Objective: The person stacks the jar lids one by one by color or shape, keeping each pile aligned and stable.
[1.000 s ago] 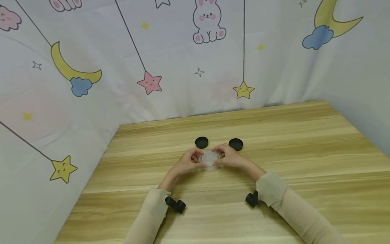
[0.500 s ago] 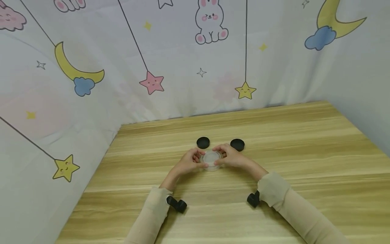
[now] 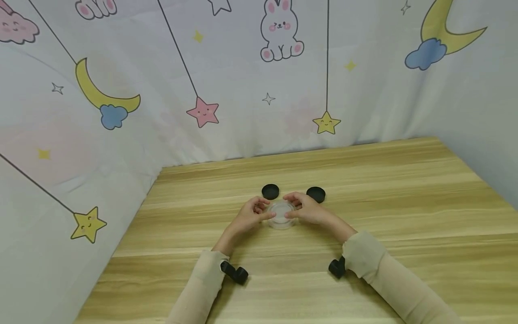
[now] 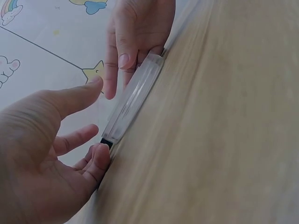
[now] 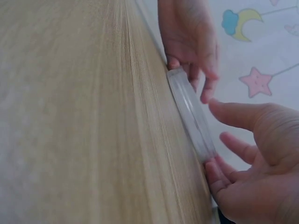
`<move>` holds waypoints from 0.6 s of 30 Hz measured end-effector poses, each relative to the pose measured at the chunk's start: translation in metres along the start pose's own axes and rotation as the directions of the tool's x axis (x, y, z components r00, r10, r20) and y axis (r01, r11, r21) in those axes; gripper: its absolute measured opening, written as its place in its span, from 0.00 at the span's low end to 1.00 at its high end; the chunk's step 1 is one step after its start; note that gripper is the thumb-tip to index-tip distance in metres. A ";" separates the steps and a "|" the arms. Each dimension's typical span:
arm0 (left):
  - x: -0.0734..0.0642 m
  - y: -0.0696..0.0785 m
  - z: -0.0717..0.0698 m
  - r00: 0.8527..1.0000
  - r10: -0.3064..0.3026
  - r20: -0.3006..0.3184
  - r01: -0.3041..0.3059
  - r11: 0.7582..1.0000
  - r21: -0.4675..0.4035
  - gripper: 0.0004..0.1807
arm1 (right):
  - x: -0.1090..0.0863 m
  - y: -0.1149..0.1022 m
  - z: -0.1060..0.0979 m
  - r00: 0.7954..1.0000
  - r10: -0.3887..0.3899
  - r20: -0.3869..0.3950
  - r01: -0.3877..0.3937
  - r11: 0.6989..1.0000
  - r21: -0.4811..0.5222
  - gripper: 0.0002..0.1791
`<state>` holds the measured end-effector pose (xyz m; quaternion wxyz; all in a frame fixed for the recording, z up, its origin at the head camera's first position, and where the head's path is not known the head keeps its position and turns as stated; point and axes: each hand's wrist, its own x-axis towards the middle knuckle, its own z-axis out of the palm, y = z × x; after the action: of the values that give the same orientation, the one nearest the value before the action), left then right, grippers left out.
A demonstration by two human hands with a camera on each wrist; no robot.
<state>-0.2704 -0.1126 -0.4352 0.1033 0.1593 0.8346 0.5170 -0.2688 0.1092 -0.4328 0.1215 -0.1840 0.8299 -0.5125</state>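
A clear round plastic dish, low and flat (image 3: 281, 210), lies on the wooden table between both hands. Its rim shows edge-on in the left wrist view, where the dish (image 4: 134, 102) rests flat on the tabletop. The left hand (image 3: 248, 215) is at its left side, thumb raised off it and lower fingertips beside the rim. On the right, the right hand (image 3: 308, 210) is in a mirrored pose; in the right wrist view its thumb stands away from the dish (image 5: 192, 114) while its lower fingers are at the rim.
Two shallow black round caps lie just behind the hands, one black cap (image 3: 270, 191) at the left and another black cap (image 3: 315, 195) at the right. A patterned white curtain (image 3: 243, 76) hangs at the table's (image 3: 388, 189) far edge and along its left side.
Both hands have loosened: the thumbs and index fingers that held the clear dish's edge have lifted away slightly. The dish stays in place. The head view has shifted a little.
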 end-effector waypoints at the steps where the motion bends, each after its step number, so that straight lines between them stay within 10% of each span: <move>1: 0.000 -0.001 0.000 1.000 -0.002 -0.001 0.002 1.000 -0.001 0.19 | 0.000 0.000 0.000 1.000 0.001 -0.004 -0.001 1.000 -0.001 0.28; 18: 0.003 0.007 0.008 0.974 0.110 -0.197 -0.107 0.994 0.029 0.18 | -0.005 -0.007 -0.039 0.986 0.016 -0.164 -0.011 0.999 0.033 0.28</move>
<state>-0.2695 -0.1019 -0.4327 -0.0103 0.1533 0.8355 0.5275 -0.2785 0.1399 -0.4096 0.0593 -0.1337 0.8299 -0.5384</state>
